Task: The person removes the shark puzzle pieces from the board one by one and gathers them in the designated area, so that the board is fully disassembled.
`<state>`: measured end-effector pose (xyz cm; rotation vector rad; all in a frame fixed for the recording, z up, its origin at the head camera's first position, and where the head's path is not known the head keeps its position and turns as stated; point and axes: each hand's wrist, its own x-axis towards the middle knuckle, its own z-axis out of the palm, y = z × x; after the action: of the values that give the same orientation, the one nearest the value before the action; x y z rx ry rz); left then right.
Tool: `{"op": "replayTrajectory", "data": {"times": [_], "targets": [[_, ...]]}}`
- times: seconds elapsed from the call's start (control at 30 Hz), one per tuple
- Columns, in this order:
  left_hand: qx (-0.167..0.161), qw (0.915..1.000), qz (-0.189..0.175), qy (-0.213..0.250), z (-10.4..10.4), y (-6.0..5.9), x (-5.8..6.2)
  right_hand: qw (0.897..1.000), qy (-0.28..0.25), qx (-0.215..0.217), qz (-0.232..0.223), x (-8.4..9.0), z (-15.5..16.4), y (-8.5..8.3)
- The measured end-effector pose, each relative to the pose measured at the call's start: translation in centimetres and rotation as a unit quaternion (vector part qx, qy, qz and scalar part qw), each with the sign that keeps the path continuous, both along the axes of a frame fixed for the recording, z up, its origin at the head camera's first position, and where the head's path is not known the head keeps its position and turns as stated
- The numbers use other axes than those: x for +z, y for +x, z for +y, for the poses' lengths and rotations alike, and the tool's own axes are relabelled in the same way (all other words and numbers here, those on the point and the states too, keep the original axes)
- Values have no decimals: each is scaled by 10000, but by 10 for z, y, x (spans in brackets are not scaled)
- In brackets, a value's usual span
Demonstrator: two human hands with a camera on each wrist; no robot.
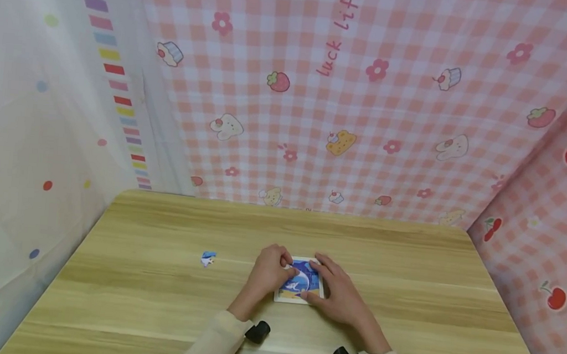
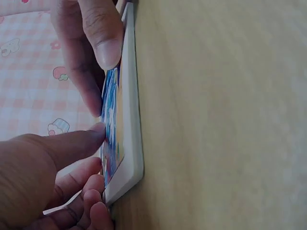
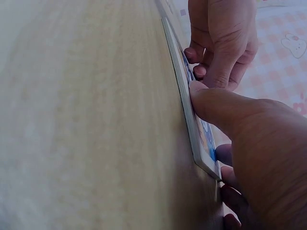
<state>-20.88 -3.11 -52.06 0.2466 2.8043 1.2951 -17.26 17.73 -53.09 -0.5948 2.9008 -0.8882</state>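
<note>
A small jigsaw puzzle [image 1: 299, 283] in a white frame lies flat on the table, its picture a white-and-blue sea animal over a yellow-orange strip. My left hand [image 1: 269, 269] holds it at the left side. In the left wrist view its thumb [image 2: 91, 140] presses on the picture while the other fingers curl at the frame's edge. Across the right part spans my right hand [image 1: 342, 299], thumb at the near edge and fingers at the far edge. The right wrist view shows that thumb [image 3: 208, 101] over the near rim. Both hands cover parts of the picture.
Loose blue and white jigsaw pieces [image 1: 208, 259] lie on the wooden table [image 1: 154, 300] to the left of the puzzle. A pink checked cloth [image 1: 319, 107] hangs behind the table, with more cloth at both sides. Black wrist devices [image 1: 257, 332] sit at both sleeves.
</note>
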Motion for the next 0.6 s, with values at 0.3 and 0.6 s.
{"op": "replayTrajectory", "data": {"times": [0.3,0.6], "targets": [[280,9996,31,58,3,0,-2,10000,-62,-13,17,2,0,0],[327,9990,230,217,2,3,-1,9999,-84,15,-79,-1,1,-1]]}}
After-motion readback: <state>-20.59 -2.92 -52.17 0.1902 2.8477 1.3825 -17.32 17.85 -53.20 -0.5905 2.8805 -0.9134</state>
